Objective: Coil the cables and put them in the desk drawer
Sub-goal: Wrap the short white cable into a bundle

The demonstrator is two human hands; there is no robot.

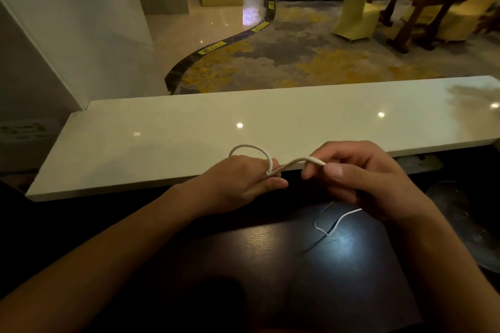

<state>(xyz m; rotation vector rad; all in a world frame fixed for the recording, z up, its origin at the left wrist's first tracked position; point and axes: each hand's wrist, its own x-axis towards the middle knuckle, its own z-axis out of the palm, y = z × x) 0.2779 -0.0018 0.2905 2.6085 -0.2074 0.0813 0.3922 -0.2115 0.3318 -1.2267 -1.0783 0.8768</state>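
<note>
The white cable point(297, 163) passed out of sight inside the grip of the left hand point(243, 184) and behind the fingers of the right hand point(365, 178). Its lower run on the dark desk point(243, 251) was thin and glare-washed; its end could not be resolved. Both forearms were cut off by the bottom edge. A dim rounded object point(465, 224), possibly a bin, sat in shadow at right.

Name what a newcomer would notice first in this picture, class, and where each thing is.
First, the white cable at centre, looped over the left hand and pinched by the right hand, its tail dropping onto the dark desk. Behind runs a pale glossy counter, with yellow-covered chairs far right.
</note>
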